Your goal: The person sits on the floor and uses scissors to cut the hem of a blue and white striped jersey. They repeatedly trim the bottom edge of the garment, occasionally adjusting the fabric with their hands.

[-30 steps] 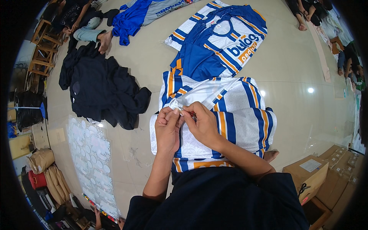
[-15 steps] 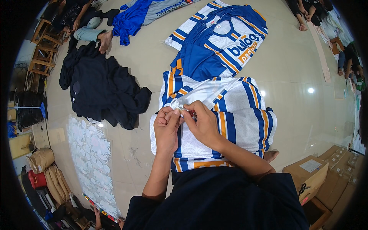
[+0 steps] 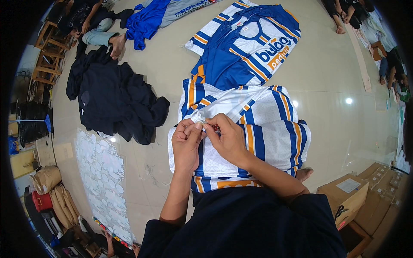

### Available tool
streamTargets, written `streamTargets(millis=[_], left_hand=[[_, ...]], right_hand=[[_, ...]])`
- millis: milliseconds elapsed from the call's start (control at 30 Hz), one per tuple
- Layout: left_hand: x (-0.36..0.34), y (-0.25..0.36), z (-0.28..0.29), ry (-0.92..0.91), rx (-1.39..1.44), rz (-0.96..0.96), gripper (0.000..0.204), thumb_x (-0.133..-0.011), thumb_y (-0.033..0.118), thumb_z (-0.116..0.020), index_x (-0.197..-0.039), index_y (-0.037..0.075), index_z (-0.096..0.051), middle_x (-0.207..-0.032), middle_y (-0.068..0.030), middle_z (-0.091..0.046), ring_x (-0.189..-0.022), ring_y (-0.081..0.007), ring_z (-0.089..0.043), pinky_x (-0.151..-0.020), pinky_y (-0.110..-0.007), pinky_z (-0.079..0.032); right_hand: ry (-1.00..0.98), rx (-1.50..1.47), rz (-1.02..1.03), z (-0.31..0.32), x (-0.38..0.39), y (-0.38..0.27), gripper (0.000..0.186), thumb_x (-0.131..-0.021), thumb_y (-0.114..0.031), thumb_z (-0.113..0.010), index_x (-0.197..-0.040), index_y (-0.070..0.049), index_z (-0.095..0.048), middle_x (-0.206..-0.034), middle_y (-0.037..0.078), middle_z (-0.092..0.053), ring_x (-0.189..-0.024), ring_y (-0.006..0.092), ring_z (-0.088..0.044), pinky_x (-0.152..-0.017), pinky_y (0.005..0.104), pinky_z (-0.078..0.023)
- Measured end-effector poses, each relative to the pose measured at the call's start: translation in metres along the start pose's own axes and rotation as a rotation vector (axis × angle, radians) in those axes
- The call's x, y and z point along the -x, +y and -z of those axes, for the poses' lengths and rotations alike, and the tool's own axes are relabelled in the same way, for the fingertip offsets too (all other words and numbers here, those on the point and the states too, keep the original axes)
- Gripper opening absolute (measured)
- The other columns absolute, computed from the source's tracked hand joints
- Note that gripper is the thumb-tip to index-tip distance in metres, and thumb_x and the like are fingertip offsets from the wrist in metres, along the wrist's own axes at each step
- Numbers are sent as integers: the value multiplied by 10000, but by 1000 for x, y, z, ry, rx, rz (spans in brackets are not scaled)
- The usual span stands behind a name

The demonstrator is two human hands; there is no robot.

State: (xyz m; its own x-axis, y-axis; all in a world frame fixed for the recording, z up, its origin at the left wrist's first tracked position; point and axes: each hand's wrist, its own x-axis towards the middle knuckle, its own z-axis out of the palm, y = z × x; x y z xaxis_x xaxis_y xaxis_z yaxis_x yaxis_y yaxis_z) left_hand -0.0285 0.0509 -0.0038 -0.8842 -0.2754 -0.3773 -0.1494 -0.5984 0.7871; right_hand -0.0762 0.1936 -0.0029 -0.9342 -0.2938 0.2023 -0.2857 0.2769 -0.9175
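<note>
A white jersey with blue and orange stripes lies spread over my lap. Above it, my left hand is closed in a pinch on a bunched white bit of the jersey's fabric. My right hand meets it there, thumb and forefinger pressed together at the same fold. Under its fingers shows a small dark-red object, mostly hidden, so its kind is unclear. A second jersey, blue and white with orange stripes, lies on the floor just beyond my lap.
Black clothing lies heaped at the left, near a patterned white sheet. A blue and grey garment is at the far side. Cardboard boxes with scissors stand at the near right. Other people sit around the edges.
Hardly anything differs. Both hands stay at the same fold of white fabric, with only a tiny shift of the fingers.
</note>
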Motion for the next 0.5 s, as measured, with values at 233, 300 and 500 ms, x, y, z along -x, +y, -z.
streamTargets(millis=[233, 300, 500], left_hand=[[-6, -6, 10, 5, 94, 89, 177, -1092, 185, -647, -1206, 50, -663, -1106, -67, -749, -962, -114, -710, -876, -287, -589], [-8, -7, 12, 2, 125, 122, 192, -1096, 198, -642, -1210, 45, -664, -1124, -72, -742, -981, -122, -706, -884, -300, -594], [-5, 4, -2, 44, 152, 161, 156, -1079, 215, -677, -1122, 66, -675, -1044, -51, -734, -947, -125, -697, -895, -314, -594]], right_hand=[[-3, 5, -4, 0, 1, -1, 154, -985, -120, -737, -1031, -21, -628, -934, 173, -714, -794, 328, -752, -645, 383, -568], [-8, -1, -18, -1, 2, -2, 170, -985, -108, -748, -1053, 4, -638, -935, 174, -708, -777, 273, -733, -662, 346, -560], [-15, 13, -24, -1, 1, 0, 191, -983, -139, -743, -1061, -14, -620, -981, 187, -711, -817, 334, -758, -672, 390, -586]])
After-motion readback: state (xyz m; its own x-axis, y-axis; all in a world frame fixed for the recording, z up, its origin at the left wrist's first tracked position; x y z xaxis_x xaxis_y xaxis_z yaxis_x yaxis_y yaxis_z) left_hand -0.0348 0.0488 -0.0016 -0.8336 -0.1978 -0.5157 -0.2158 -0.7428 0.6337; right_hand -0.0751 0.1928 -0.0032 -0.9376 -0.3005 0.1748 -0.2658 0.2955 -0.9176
